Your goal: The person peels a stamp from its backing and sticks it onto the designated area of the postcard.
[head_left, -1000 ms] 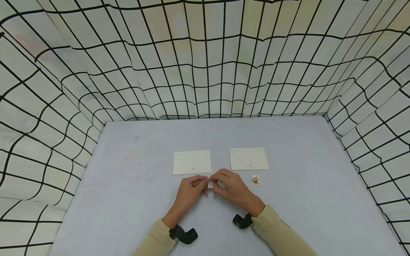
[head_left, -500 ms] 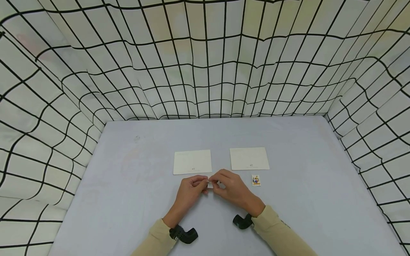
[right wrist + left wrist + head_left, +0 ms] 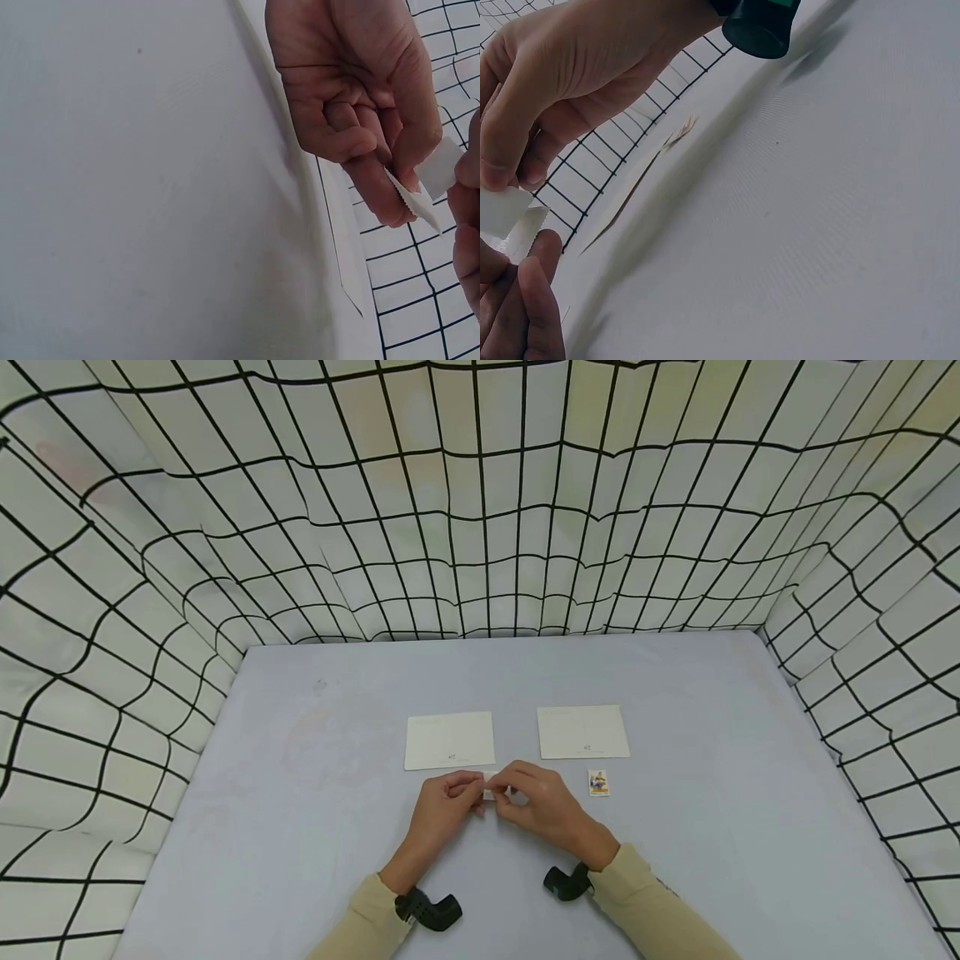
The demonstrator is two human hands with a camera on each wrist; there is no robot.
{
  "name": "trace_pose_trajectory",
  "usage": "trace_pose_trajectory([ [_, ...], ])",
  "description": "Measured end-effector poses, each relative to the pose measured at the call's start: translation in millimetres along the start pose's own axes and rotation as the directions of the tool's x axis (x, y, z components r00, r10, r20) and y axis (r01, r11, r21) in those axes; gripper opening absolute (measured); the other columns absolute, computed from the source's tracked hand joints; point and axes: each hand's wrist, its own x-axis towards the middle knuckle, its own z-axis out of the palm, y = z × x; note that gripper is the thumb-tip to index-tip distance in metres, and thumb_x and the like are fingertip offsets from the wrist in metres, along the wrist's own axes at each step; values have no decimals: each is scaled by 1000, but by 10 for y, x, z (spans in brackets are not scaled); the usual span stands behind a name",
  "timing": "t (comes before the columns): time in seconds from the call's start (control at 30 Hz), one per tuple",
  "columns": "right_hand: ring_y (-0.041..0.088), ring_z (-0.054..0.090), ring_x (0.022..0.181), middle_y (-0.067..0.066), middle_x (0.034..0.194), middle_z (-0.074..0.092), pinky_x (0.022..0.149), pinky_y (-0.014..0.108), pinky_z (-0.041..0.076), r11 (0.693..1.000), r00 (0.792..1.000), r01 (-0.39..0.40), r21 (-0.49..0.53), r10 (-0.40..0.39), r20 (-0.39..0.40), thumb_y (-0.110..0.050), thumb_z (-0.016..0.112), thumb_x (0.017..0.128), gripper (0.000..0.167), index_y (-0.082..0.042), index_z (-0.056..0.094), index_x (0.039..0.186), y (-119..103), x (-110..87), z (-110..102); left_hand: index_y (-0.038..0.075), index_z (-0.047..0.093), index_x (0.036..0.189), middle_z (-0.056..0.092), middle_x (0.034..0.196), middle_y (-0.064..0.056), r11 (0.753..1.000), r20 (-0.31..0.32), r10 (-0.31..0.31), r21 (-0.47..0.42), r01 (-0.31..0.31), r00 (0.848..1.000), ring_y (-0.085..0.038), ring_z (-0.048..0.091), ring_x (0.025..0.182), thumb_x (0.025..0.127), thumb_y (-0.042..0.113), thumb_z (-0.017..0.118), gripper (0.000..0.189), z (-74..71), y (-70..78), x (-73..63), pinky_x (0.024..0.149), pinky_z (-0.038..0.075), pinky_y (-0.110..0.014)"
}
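Note:
Between the fingertips of my two hands, just in front of the left card, are two small white pieces. My left hand (image 3: 438, 814) pinches a stamp with a toothed edge (image 3: 421, 208), its pale side showing. The right hand (image 3: 543, 806) pinches a smooth-edged square of white backing paper (image 3: 501, 212) by its end. In the right wrist view the paper (image 3: 441, 166) stands at an angle to the stamp, close against it. Fingers hide part of both pieces. To the right of my right hand lies a second stamp (image 3: 598, 782), picture side up.
Two white cards (image 3: 450, 741) with small printed marks lie side by side beyond the hands on the pale tabletop (image 3: 300, 827). Black wrist cameras (image 3: 429, 912) jut inward from both sleeves. A black grid net (image 3: 487, 539) over white cloth rises behind and at both sides.
The right fingertips have shifted slightly left. More white paper now shows between and above the fingertips. My left hand, the cards and the stamp on the table stay where they were.

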Motion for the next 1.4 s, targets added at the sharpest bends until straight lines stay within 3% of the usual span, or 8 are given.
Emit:
trace_pose_trajectory([
  [0.27, 9, 61, 75, -4, 83, 68, 68, 21, 56, 970, 983, -184, 159, 180, 41, 8, 75, 81, 26, -13, 73, 97, -23, -49, -15, -2, 76, 113, 80, 86, -19, 999, -40, 9, 35, -8, 999, -10, 70, 67, 98, 13, 69, 22, -66, 4, 7, 68, 54, -17],
  [0.43, 6, 61, 76, -3, 86, 70, 69, 25, 58, 918, 942, -334, 216, 316, 113, 5, 73, 84, 24, -14, 74, 98, -36, -84, -40, -2, 76, 113, 80, 87, -17, 999, -64, 5, 46, -2, 998, -11, 70, 67, 98, 14, 69, 22, -124, 14, 27, 68, 53, -17],
  [0.67, 2, 61, 79, 1, 92, 75, 73, 22, 57, 853, 873, -482, 203, 445, 201, 0, 72, 88, 18, -13, 77, 99, -19, -128, -31, -3, 75, 114, 80, 92, -19, 999, -67, 6, 44, -3, 998, -12, 71, 69, 98, 13, 69, 23, -173, 18, 58, 68, 54, -16],
  [0.83, 1, 60, 78, -2, 91, 75, 72, 19, 55, 835, 850, -520, 181, 486, 205, 2, 71, 86, 19, -14, 76, 95, -18, -133, -26, -4, 74, 116, 80, 96, -20, 1000, -65, -4, 26, 6, 998, -12, 72, 70, 99, 12, 68, 24, -185, 32, 48, 68, 55, -16],
  [1.23, -1, 59, 75, 0, 89, 76, 69, 18, 53, 839, 837, -537, 91, 516, 183, 2, 72, 85, 19, -14, 77, 92, 30, -124, 14, -4, 74, 117, 80, 102, -20, 1000, -67, -19, 9, 20, 998, -11, 72, 71, 99, 13, 69, 26, -206, 46, 46, 70, 56, -15],
  [1.4, 0, 60, 76, -3, 88, 77, 68, 17, 52, 830, 823, -556, 35, 544, 163, 1, 73, 85, 19, -15, 79, 92, 34, -105, 3, -5, 73, 117, 80, 101, -21, 1000, -70, -10, 9, 10, 998, -14, 74, 72, 99, 13, 69, 26, -218, 50, 60, 70, 56, -15],
])
